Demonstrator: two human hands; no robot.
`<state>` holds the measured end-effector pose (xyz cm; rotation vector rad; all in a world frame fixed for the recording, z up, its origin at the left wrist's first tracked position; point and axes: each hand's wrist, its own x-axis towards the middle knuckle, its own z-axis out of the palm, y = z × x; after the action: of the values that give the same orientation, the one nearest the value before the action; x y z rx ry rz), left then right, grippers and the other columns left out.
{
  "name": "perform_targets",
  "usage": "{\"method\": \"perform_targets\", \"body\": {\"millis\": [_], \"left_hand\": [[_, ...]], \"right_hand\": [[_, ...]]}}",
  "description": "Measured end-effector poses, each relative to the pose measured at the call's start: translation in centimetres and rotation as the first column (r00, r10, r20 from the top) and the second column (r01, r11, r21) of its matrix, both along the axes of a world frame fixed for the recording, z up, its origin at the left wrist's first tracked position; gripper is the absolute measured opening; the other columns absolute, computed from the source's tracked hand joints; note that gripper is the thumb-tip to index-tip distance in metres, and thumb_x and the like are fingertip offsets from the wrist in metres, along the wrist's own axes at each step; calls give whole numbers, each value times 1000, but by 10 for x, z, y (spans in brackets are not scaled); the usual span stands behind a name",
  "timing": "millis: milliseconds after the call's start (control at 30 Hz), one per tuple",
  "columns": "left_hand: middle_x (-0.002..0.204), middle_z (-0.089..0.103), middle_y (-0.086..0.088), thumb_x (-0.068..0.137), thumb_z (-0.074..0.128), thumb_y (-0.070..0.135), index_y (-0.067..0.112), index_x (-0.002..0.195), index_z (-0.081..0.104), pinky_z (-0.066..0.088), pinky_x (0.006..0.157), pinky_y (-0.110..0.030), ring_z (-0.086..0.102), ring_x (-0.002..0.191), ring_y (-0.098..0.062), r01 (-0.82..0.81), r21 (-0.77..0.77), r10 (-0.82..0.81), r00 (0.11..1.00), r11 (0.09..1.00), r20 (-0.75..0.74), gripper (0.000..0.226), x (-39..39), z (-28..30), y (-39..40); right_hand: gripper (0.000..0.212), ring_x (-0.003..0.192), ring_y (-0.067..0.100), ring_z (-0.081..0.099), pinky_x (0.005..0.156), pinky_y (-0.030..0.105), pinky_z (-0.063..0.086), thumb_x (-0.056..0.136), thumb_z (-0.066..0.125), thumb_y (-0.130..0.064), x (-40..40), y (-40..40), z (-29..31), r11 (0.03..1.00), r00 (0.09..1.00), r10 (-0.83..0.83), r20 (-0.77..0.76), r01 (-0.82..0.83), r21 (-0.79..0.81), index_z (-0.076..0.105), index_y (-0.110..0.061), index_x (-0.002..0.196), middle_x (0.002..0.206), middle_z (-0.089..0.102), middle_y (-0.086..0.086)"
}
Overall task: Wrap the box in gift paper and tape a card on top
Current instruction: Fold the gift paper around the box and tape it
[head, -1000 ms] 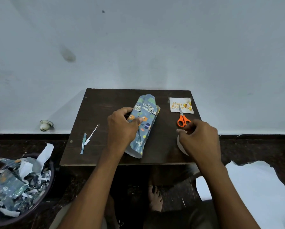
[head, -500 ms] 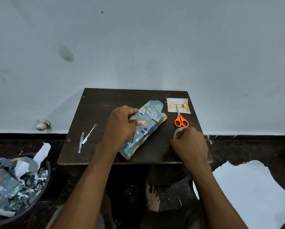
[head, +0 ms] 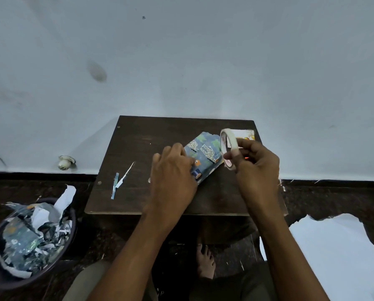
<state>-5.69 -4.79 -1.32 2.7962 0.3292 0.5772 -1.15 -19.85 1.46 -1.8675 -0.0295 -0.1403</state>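
Note:
The box wrapped in blue patterned gift paper (head: 204, 156) lies diagonally on the small dark wooden table (head: 138, 144). My left hand (head: 173, 177) rests on its near end, fingers curled over the paper and holding it down. My right hand (head: 254, 168) holds a roll of clear tape (head: 228, 146) upright in the air just right of the box. The card (head: 245, 134), white with gold print, lies at the table's far right corner, partly hidden behind the tape roll. The orange scissors are almost wholly hidden behind my right hand.
Thin paper strips (head: 121, 181) lie on the table's left side. A dark bin (head: 29, 240) full of paper scraps stands on the floor at the left. White paper (head: 338, 250) lies on the floor at the right. A pale wall rises just behind the table.
My right hand has picked the tape roll up off the table and raised it beside the box. The left hand has kept holding the box, which has turned a little.

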Motion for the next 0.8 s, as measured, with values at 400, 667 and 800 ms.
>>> {"method": "perform_targets", "body": {"millis": [400,667,800], "left_hand": [[149,46,-2,84,75,33,28,131,65,23,106,-40,42,136,-21,62,-81,-69,993,995,-95,48,-16,-10,7],[124,50,5,66,80,19,30,111,73,22,85,-33,40,114,-17,47,-21,-48,999,999,-21,47,-11,-9,18],[109,51,3,70,79,0,13,121,73,50,78,-30,54,96,-14,160,-321,-177,984,934,-26,52,-7,-9,22]], "right_hand": [[21,50,12,40,41,20,28,96,57,-12,11,-7,7,880,992,-27,-123,82,468,68,-9,78,57,59,-2],[43,46,12,30,43,23,20,84,60,-45,5,-4,14,758,985,-28,-172,133,639,46,-22,51,51,42,-3],[44,47,13,24,45,25,15,99,46,-41,1,1,17,643,956,139,-260,112,757,41,-19,62,54,37,-2]]}}
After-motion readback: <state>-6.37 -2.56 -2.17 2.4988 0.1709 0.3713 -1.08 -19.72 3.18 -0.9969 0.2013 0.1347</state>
